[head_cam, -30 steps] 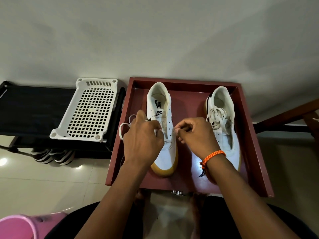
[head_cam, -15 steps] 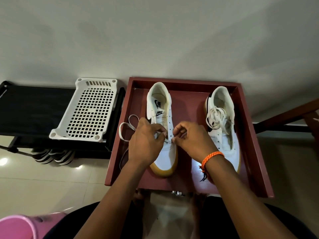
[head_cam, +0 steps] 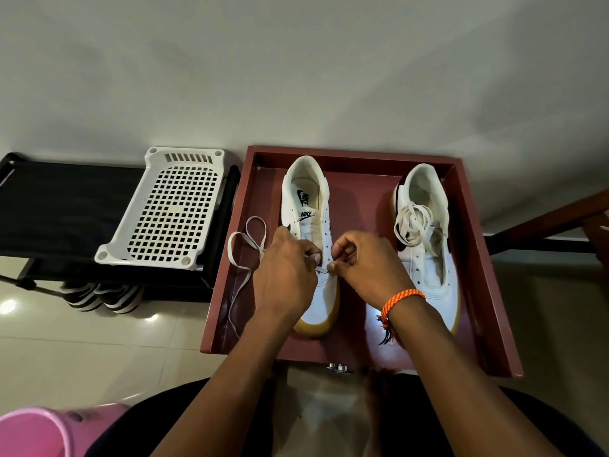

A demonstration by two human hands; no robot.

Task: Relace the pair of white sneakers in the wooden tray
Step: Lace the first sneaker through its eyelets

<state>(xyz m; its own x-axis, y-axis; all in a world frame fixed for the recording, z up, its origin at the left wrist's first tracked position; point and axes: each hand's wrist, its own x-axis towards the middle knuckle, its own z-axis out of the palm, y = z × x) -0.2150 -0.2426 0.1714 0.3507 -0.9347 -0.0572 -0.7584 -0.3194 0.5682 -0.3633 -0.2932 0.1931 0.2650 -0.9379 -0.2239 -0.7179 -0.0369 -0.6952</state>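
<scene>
Two white sneakers with gum soles stand in a red-brown wooden tray [head_cam: 474, 258], toes toward me. The left sneaker [head_cam: 308, 206] has bare eyelets. Over its lower eyelets my left hand [head_cam: 285, 272] and my right hand [head_cam: 365, 262] each pinch its white lace [head_cam: 245, 255], fingertips nearly meeting. The rest of that lace loops loosely on the tray floor at the left. The right sneaker [head_cam: 425, 245] holds a bundled loose lace [head_cam: 413, 222] on its tongue. An orange cord circles my right wrist.
A white plastic grid basket [head_cam: 168, 209] lies on a black rack [head_cam: 59, 206] to the left of the tray. Striped shoes [head_cam: 99, 296] sit under the rack on the tiled floor. A pink object [head_cam: 36, 433] is at the bottom left. A wooden rail [head_cam: 553, 222] runs at the right.
Both hands have drawn closer together over the left sneaker's lower eyelets. The loose lace loop at the left of the tray has shifted and spread out.
</scene>
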